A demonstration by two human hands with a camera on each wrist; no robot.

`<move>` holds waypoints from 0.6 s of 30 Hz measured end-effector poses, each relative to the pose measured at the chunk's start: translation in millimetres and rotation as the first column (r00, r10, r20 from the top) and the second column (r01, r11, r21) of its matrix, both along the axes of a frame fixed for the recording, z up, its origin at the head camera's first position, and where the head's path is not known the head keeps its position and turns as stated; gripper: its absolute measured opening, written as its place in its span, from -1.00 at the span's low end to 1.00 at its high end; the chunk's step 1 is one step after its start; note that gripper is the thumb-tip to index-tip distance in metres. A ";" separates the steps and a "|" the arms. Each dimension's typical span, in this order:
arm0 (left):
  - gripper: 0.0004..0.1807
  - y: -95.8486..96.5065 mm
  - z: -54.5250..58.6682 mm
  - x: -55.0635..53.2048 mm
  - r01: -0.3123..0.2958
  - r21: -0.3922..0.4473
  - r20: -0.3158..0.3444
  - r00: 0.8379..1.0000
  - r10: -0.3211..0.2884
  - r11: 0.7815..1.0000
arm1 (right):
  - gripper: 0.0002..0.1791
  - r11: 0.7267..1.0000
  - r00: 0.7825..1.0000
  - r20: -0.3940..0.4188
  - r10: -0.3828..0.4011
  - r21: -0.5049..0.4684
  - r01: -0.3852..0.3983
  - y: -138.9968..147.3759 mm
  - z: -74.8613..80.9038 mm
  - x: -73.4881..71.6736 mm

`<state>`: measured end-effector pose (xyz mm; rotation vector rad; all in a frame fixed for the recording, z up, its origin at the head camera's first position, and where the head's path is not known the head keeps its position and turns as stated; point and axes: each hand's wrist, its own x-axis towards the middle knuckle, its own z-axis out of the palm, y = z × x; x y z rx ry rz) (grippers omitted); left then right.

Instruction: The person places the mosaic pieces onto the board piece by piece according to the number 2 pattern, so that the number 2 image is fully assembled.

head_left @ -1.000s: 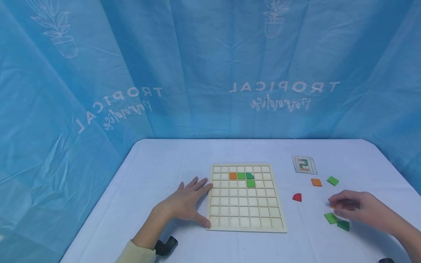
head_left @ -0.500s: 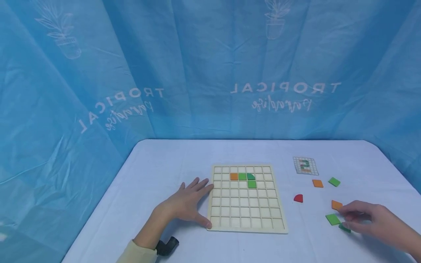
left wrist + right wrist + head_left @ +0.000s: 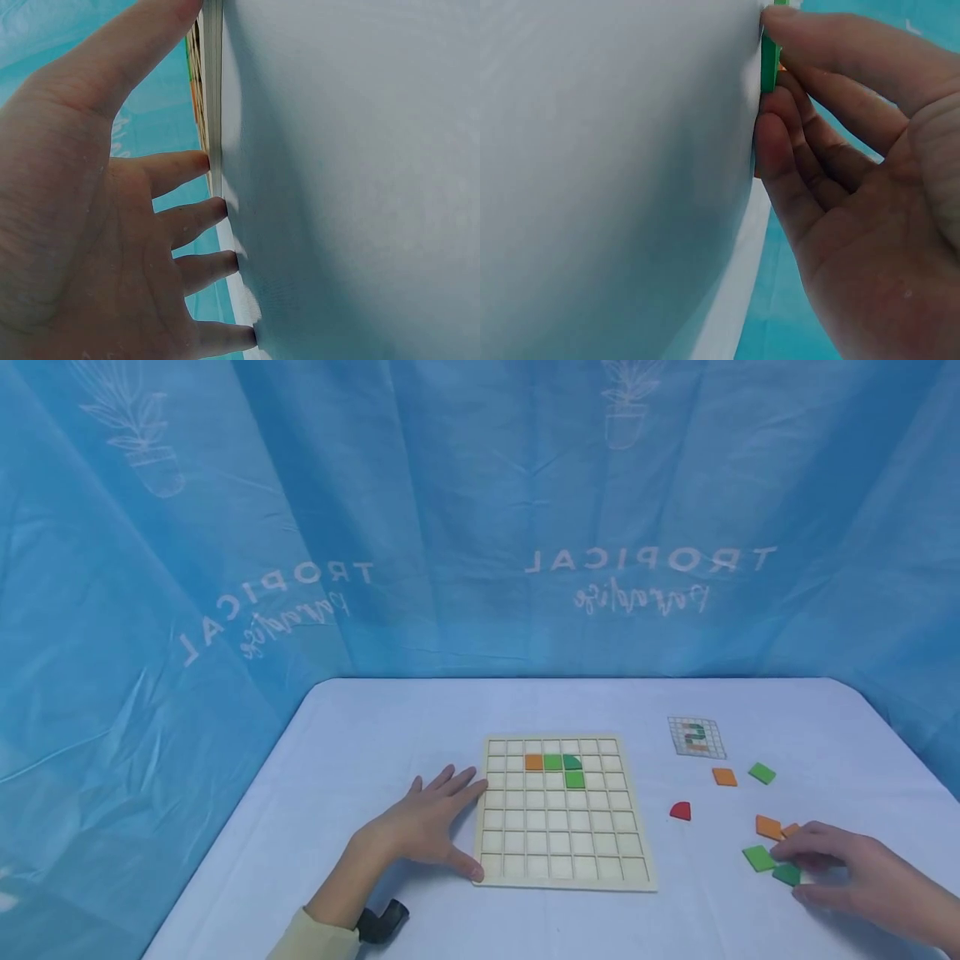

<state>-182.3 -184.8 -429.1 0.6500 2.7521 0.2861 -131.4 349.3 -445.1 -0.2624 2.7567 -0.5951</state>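
Observation:
My left hand [image 3: 426, 820] lies spread at the left edge of the wooden grid board [image 3: 525, 843]. Its thumb touches the near left corner, as the left wrist view also shows. Right of the board, my right hand [image 3: 847, 864] is low at the table, thumb and forefinger on either side of a dark green quarter-round tile [image 3: 787, 874]. In the right wrist view, the green tile [image 3: 769, 64] stands edge-on between thumb and curled fingers. A light green square tile [image 3: 758, 858] lies at the forefinger. Two orange tiles [image 3: 768, 827] lie beyond, one partly hidden by the fingers.
Orange, light green and dark green tiles [image 3: 573, 779] sit in the board's upper cells. A small pattern card [image 3: 697, 737] lies at the back right. Nearer are an orange square [image 3: 724, 777], a green square [image 3: 762, 773] and a red quarter-round [image 3: 680, 811]. Blue curtains surround the table.
My right hand has moved toward me from the orange tiles to the dark green quarter-round, its thumb now on the tile's near side. A second orange tile has come into view. My left hand stays put.

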 end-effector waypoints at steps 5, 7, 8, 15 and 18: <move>0.37 -0.6 -0.3 0.9 0.006 0.013 -0.005 1.000 -0.006 1.000 | -0.61 1.000 1.000 -0.011 0.005 0.011 -0.005 -0.7 -1.5 -2.1; 0.37 -0.5 -0.4 1.2 0.006 0.012 -0.007 1.000 -0.006 1.000 | -0.63 1.000 1.000 -0.018 0.008 0.008 -0.007 -0.2 -2.9 -1.9; 0.36 -0.4 -0.3 1.1 0.006 0.012 -0.007 1.000 -0.006 1.000 | -0.64 1.000 1.000 -0.017 0.004 0.003 -0.004 -0.2 -3.6 -1.7; 0.36 0.5 0.7 2.2 0.001 0.005 -0.003 1.000 -0.001 1.000 | -0.63 0.999 0.999 -0.014 -0.031 0.013 0.031 -2.0 -4.8 -1.1; 0.36 0.6 1.1 2.2 -0.001 0.005 0.003 1.000 0.001 1.000 | -0.61 0.999 0.999 -0.019 -0.040 0.016 0.041 -2.8 -4.9 0.0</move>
